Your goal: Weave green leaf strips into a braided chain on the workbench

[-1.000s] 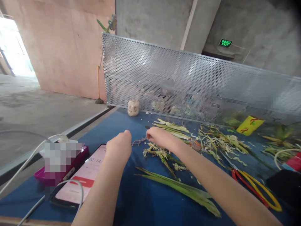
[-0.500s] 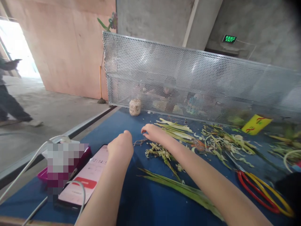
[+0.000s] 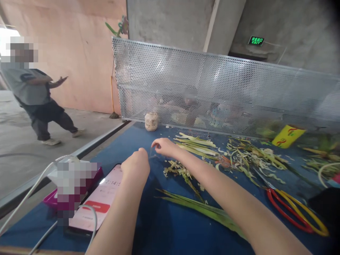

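Observation:
My left hand (image 3: 136, 164) is closed just above the blue table, beside the phone; its fingertips are turned away and what they hold is hidden. My right hand (image 3: 164, 147) is curled into a pinch a little to the right of it. A faint thin strand (image 3: 152, 153) shows in the gap between the hands, too blurred to name. Under my right forearm lies a small bundle of pale, curled plant pieces (image 3: 182, 170). Flat green and cream leaf strips (image 3: 198, 145) are spread behind it. Nearer me rests a long green leaf (image 3: 202, 210).
A phone (image 3: 98, 202) and a magenta tray (image 3: 50, 199) with cables are at left. Scissors (image 3: 292, 212) with red and yellow handles, plant scraps (image 3: 252, 159) and a yellow packet (image 3: 288, 136) lie right. A woven jar (image 3: 151, 121) stands before a perforated metal screen (image 3: 170, 81). A person (image 3: 39, 88) walks beyond.
My right hand has moved slightly left, closer to my left hand, which stays nearly still. The thin brownish strands near it have shifted and blurred. The person at left has come further into view.

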The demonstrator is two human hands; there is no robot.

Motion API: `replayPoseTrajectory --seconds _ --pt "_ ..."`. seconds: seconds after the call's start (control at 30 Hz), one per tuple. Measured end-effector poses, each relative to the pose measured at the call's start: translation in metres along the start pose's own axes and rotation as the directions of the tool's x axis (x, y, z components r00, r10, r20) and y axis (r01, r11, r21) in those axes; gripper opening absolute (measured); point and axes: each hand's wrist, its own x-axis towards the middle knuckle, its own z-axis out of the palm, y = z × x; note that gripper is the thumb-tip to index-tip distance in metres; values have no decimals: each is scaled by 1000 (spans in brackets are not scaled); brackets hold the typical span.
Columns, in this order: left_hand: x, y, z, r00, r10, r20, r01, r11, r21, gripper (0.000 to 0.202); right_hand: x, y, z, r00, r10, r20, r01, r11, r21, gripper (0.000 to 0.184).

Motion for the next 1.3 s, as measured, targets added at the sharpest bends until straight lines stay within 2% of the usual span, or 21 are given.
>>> replayPoseTrajectory --seconds 0.27,0.47,0.57,0.73,0.9,1.0,1.1,1.17,1.23,1.27,1.3 --pt "4 -1 -2 1000 12 -26 -12 1000 -7 30 -4 12 -11 987 159 -32 -137 922 363 11" --pt "8 -1 1 998 -21 -51 23 999 31 31 -10 14 -19 963 270 13 -229 787 573 8" --pt "11 0 6 997 5 -81 1 997 73 34 -9 15 -19 954 295 45 -253 717 649 9" --pt "17 4 19 995 89 -35 -85 991 102 38 -10 19 -13 952 298 76 -262 657 707 7" --pt "19 9 28 984 175 37 -178 981 83 47 -21 22 -11 950 305 70 -263 661 703 7" --pt "20 13 27 967 252 41 -254 965 59 52 -32 25 -13 942 333 45 -272 679 682 5" --pt "16 16 19 957 290 -4 -290 956 37 52 -48 32 -18 934 356 23 -285 706 648 2" --pt "6 16 10 939 345 -7 -345 939 5 46 -63 36 -24 932 363 11 -292 730 618 3" --pt "-8 16 1 886 461 40 -459 886 -61 42 -79 40 -31 932 362 2 -295 756 584 3" --pt "-16 16 -3 837 542 78 -533 839 -111 43 -88 41 -35 933 359 -1 -295 768 569 4" --pt "-24 16 -6 752 649 115 -621 756 -206 45 -97 42 -38 935 356 -2 -295 778 555 4"
